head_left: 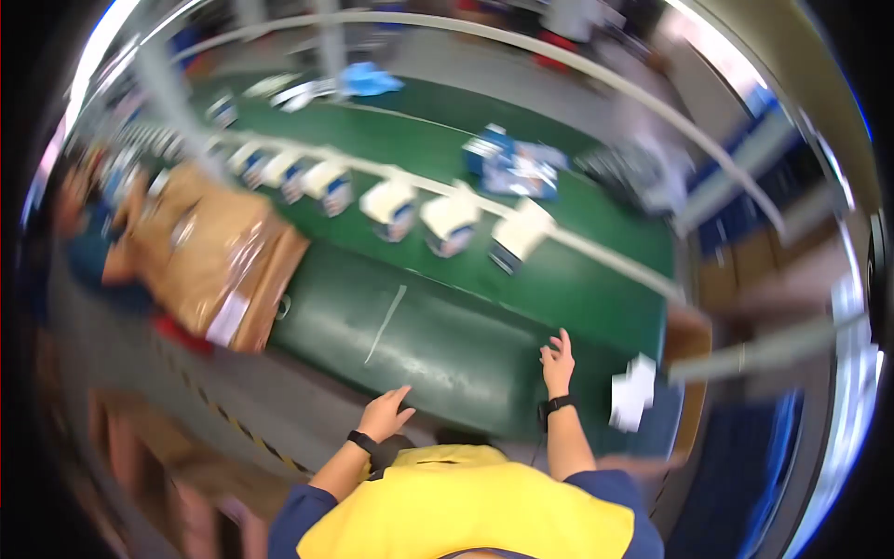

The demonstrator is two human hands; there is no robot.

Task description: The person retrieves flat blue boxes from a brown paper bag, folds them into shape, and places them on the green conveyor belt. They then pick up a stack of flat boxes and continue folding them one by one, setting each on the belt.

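Note:
My left hand (384, 415) hovers at the near edge of the green work surface (447, 359), fingers stretched with the thumb apart and nothing in them. Farther right, my right hand (558, 361) is held over the same surface, its fingers spread and bare of any object. A white paper piece (633, 393) lies to the right of that hand. Beyond the hands, several small white-and-blue cartons stand in a slanting row; the nearest to my right hand is a carton (521, 233). Motion blurs their details.
A large brown carton (209, 247) under clear film sits at the left. Across the surface lie blue packets (531, 172), a dark plastic bag (629, 172) and a light-blue plastic piece (371, 80). A pale rail (596, 67) arches over the far side. A brown box (694, 373) stands at the right end.

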